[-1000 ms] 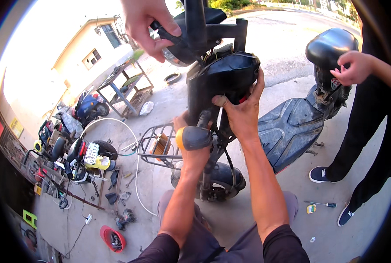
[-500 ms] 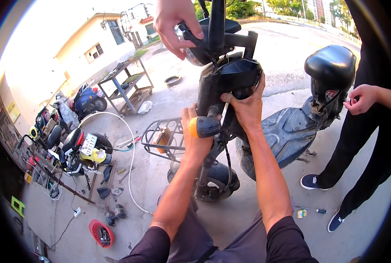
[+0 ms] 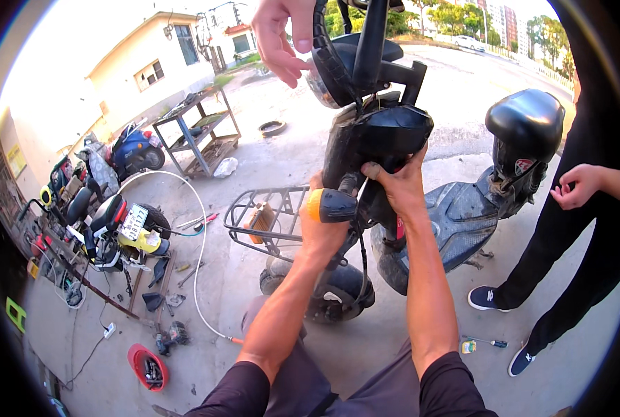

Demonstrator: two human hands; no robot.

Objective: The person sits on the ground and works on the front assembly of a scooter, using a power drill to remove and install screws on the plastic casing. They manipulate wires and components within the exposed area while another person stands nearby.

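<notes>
R grip [image 3: 402, 189] clamped on blk housing [image 3: 386, 133] above it, L grip [image 3: 322, 235] behind amber/blk lamp [image 3: 334, 206], can't tell if closed.

At centre, over and between left hand [image 3: 322, 228] and right hand [image 3: 402, 193]: front housing [image 3: 393, 132]; before the left hand: turn signal [image 3: 332, 206]; above the housing: headlight [image 3: 324, 82]; right of the right forearm [image 3: 429, 292]: scooter footboard [image 3: 458, 206], then a second person's shoes [image 3: 487, 297], with screwdriver [image 3: 498, 343] on the ground beside; left of the left forearm [image 3: 289, 299]: hose [image 3: 197, 278] along the ground, then motorcycle [image 3: 140, 236]; before the motorcycle: bowl [image 3: 136, 354] with loose parts [image 3: 153, 375] in it; beyond the motorcycle: cart [image 3: 188, 139], with tyre [image 3: 272, 128] to its right
</notes>
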